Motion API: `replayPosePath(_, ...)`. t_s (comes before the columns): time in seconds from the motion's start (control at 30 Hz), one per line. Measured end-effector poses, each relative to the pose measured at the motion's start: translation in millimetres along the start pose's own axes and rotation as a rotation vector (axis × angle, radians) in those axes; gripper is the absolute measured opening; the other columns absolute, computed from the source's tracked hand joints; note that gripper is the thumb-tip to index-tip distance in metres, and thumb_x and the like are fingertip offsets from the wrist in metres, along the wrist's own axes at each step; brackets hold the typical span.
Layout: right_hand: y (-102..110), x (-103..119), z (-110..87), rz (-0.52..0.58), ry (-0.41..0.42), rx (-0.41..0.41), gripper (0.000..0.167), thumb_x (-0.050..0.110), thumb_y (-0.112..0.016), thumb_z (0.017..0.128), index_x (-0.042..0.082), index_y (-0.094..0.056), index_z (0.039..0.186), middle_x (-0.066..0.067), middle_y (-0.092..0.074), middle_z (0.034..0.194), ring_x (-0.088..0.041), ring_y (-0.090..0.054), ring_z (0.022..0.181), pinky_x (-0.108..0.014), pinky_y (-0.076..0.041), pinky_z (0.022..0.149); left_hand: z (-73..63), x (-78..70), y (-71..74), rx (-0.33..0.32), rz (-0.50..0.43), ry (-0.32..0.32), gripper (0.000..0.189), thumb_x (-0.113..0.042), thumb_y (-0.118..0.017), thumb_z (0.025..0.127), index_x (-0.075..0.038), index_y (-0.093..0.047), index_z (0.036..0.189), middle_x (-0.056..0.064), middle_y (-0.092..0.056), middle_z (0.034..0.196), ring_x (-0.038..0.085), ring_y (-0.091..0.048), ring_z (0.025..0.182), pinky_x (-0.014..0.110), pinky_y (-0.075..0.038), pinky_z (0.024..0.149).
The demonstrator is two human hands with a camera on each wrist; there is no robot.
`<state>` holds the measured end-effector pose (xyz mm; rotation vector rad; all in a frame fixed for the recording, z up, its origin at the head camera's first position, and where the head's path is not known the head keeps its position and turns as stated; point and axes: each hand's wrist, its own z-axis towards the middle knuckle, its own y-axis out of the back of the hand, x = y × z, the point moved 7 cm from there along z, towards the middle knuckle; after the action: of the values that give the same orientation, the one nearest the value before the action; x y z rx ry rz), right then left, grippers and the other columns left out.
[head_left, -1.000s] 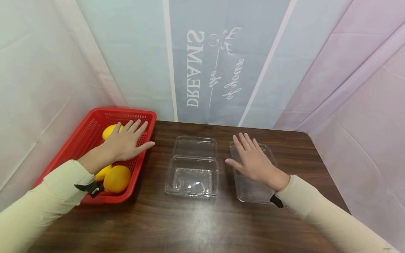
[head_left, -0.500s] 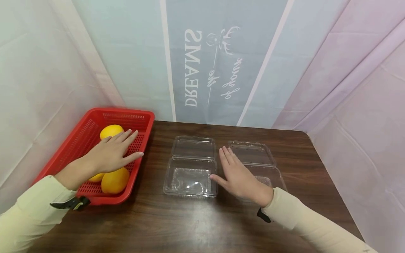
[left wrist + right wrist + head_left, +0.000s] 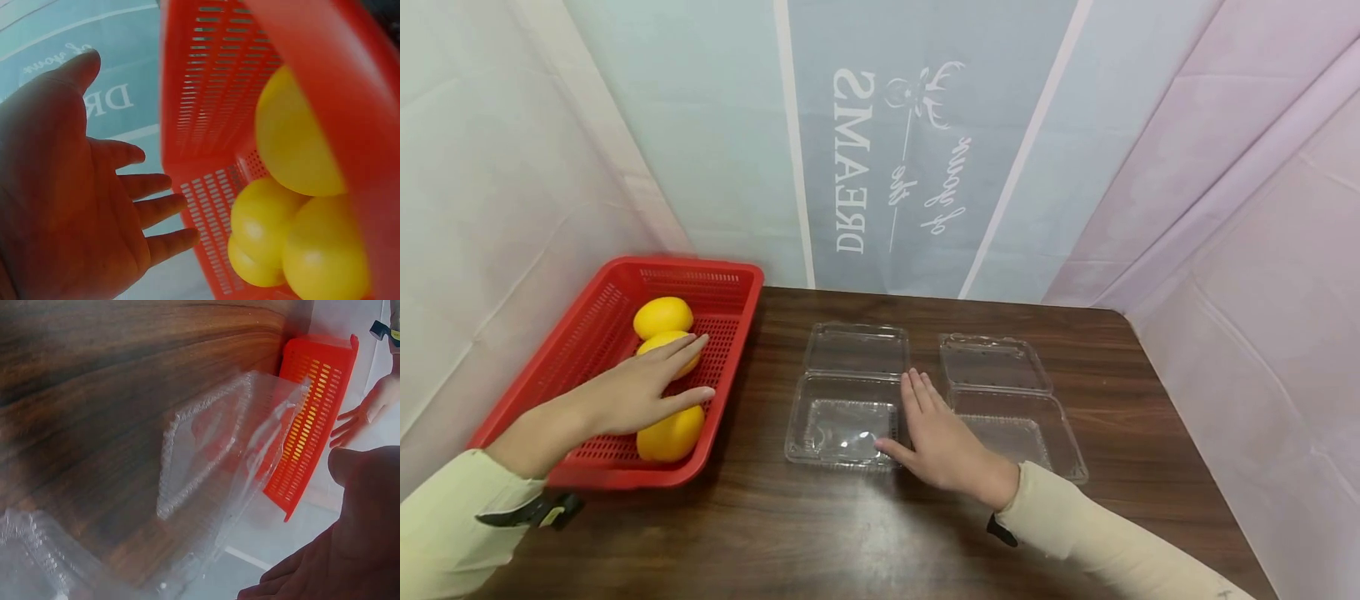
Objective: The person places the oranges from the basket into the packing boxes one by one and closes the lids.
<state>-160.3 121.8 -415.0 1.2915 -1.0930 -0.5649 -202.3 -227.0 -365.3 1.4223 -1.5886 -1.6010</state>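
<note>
My left hand [image 3: 632, 396] hovers over the red plastic basket [image 3: 733, 367], fingers extended, holding nothing. Inside lie several yellow round fruits [image 3: 662, 317]; in the head view this hand covers part of the middle one and of the near yellow fruit [image 3: 670, 435]. The left wrist view shows the palm and spread fingers of my left hand [image 3: 81, 206] beside the fruits [image 3: 269, 212]. Between two open clear plastic containers, my right hand [image 3: 943, 442] has straight fingers and holds nothing. Its fingertips and thumb overlap the right edge of the left container [image 3: 842, 425] and it partly covers the right container [image 3: 1007, 437].
Both containers have their lids [image 3: 996, 362] folded back toward the rear of the dark wooden table [image 3: 820, 542]. A printed cloth [image 3: 917, 167] hangs behind the table, with pale curtains at both sides. The basket stands near the left curtain [image 3: 490, 192].
The left hand has drawn back toward the lower left over the basket, uncovering more fruit. My right hand has shifted left and nearer, off the right container toward the left one.
</note>
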Motion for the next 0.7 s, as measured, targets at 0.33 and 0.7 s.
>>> replayPosePath(0.33,-20.7,4.8,0.1,-0.017,-0.017,0.046,0.104,0.061,-0.055,0.098,-0.013,-0.012,0.156,-0.034,-0.008,0.163,-0.047,-0.008,0.152,-0.052,-0.017,0.123,-11.9,11.5,-10.4,-0.002,-0.062,0.020,0.094,-0.063,-0.061,0.093,-0.010,-0.026,0.162,0.023,-0.027,0.163,0.050,-0.030,0.144,0.072,-0.035,0.104)
replayPosePath(0.7,-32.4,3.1,1.6,-0.033,-0.033,0.056,0.103,0.061,-0.054,0.099,-0.015,-0.013,0.155,-0.035,-0.008,0.162,-0.049,-0.012,0.151,-0.051,-0.020,0.122,-18.1,17.4,-13.1,0.019,-0.145,-0.017,0.095,-0.059,-0.067,0.091,-0.008,-0.027,0.161,0.021,-0.034,0.160,0.045,-0.035,0.141,0.070,-0.038,0.104)
